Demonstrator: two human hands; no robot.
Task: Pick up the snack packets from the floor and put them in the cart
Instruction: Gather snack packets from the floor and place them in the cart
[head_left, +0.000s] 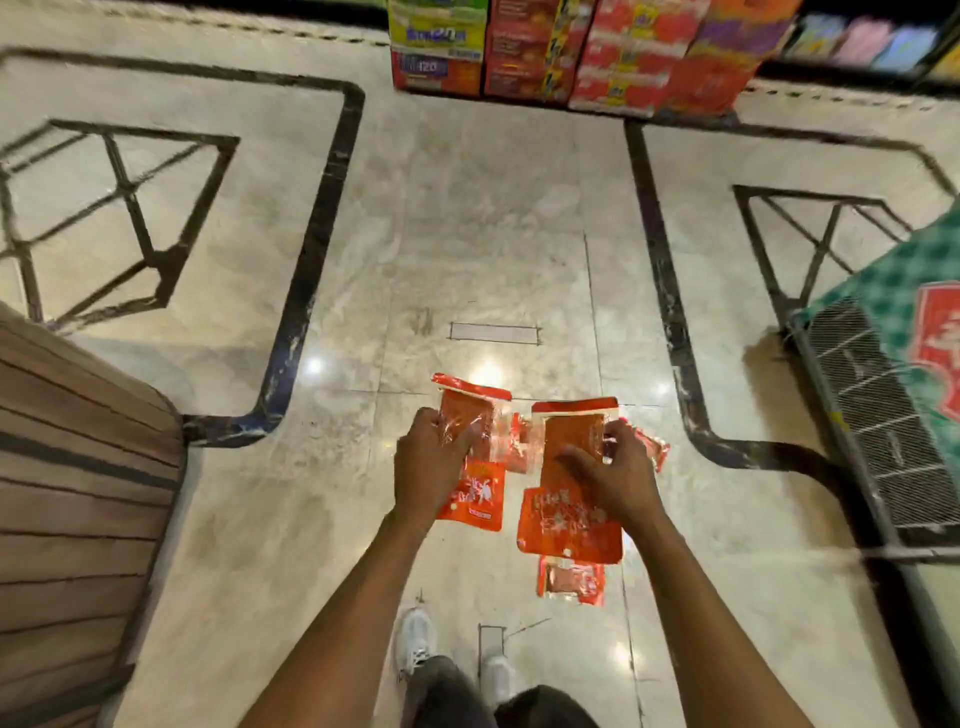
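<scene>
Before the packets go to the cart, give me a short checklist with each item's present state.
1. Left hand has a grip on a snack packet: ok.
2. Right hand grips the larger packet: ok.
3. Floor cleared of packets: not ok; a small packet lies by the feet, others between the hands.
4. Cart in view, right side: ok.
5. Room in the cart: cannot tell.

A marble floor (493, 234) is being crossed by dark inlaid lines (311, 249). Stacked cartons (582, 52) are being displayed at its far edge. A wooden slatted counter (78, 467) is being shown at left. White shoes (415, 636) are being worn below.
</scene>
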